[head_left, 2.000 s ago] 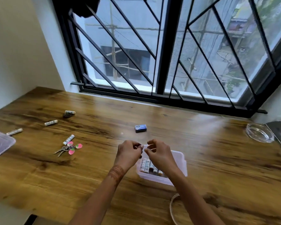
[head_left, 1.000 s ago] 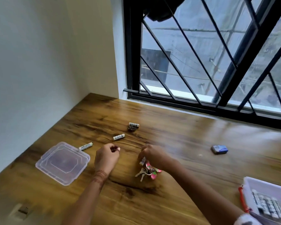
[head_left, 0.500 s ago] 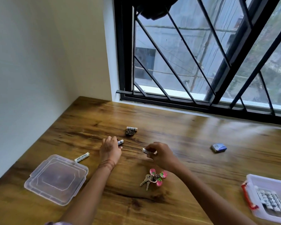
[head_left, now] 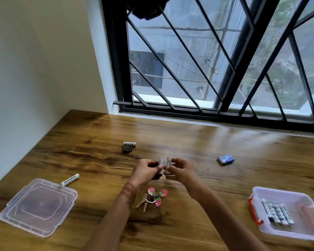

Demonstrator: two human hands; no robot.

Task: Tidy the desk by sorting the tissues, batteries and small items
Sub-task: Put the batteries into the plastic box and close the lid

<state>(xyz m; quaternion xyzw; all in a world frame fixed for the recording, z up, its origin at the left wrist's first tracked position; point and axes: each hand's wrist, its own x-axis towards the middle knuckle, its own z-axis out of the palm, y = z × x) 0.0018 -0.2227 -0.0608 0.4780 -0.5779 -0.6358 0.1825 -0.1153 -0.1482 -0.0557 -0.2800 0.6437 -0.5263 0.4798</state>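
My left hand (head_left: 146,172) and my right hand (head_left: 181,170) are raised together over the middle of the wooden desk (head_left: 198,145). Each pinches one white battery upright: the left battery (head_left: 160,161) and the right battery (head_left: 169,163) stand side by side, almost touching. A clear plastic box (head_left: 301,194) with red clips sits at the right and holds several white batteries (head_left: 277,212). One loose battery (head_left: 70,179) lies at the left, another (head_left: 129,143) farther back against a small dark item (head_left: 127,148).
A clear plastic lid (head_left: 38,205) lies at the front left. Keys with pink strawberry charms (head_left: 153,196) rest just below my hands. A small blue packet (head_left: 225,159) lies to the right. A barred window runs along the desk's back edge, a white wall on the left.
Both hands picked a battery off the desk and came together, holding them upright. The view shifted back to the right, so the box shows more fully.
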